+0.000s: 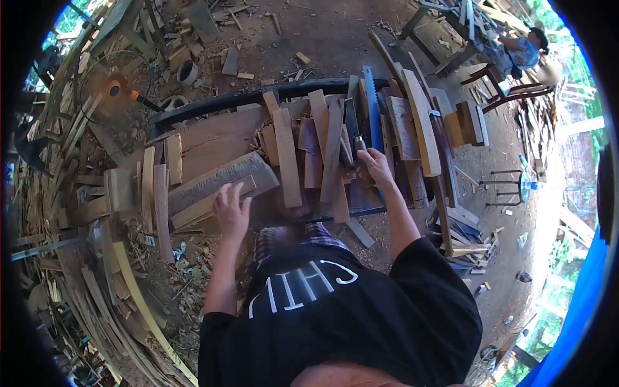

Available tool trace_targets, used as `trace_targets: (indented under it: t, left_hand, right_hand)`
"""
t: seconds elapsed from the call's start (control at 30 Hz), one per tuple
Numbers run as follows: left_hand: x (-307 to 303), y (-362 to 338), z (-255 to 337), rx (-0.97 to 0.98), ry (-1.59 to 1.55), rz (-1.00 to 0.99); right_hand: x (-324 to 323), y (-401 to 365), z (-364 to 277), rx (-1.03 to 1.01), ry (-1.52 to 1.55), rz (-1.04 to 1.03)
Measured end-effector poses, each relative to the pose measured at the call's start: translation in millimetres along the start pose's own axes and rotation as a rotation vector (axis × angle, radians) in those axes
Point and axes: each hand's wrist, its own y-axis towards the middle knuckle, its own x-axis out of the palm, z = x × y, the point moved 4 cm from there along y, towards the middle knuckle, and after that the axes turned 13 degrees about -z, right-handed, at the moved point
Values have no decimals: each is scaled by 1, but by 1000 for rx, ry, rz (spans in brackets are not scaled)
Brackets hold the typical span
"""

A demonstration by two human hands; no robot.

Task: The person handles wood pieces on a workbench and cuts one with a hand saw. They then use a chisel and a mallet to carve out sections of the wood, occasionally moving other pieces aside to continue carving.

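Note:
My right hand (376, 166) is closed round the handle of a long-bladed knife (352, 119), its blade pointing away from me over the wood pieces on the bench. Just beyond it lies a blue saw blade (372, 106) with a toothed edge. My left hand (231, 208) is open, fingers spread, over the near edge of a wide grey board (222, 180) and a narrower plank (196, 211) beside it. Between my hands, several short wood strips (284, 155) lie side by side across the bench (216, 138).
A thick beam (420, 126) lies across the bench's right end. At the upper right a person (519, 51) sits near a wooden chair (522, 93). A stool (506, 187) with a bottle stands at right. Lumber piles (97, 290) lie left; a round fan (116, 89) stands upper left.

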Motion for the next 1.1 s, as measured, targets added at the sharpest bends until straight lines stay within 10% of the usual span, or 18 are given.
trace_targets:
  t: [0.13, 0.53, 0.67, 1.1]
  left_hand:
    - [-2, 12, 83, 243, -182, -94]
    - [3, 19, 185, 689, -86, -329]
    - [14, 22, 172, 636, -238, -299]
    - [1, 24, 192, 649, -220, -242]
  right_hand:
    - [43, -61, -41, -34, 494, -237]
    - [74, -96, -50, -209, 286, -686]
    - [32, -57, -36, -185, -446, 262]
    - [50, 6, -16, 20, -417, 154]
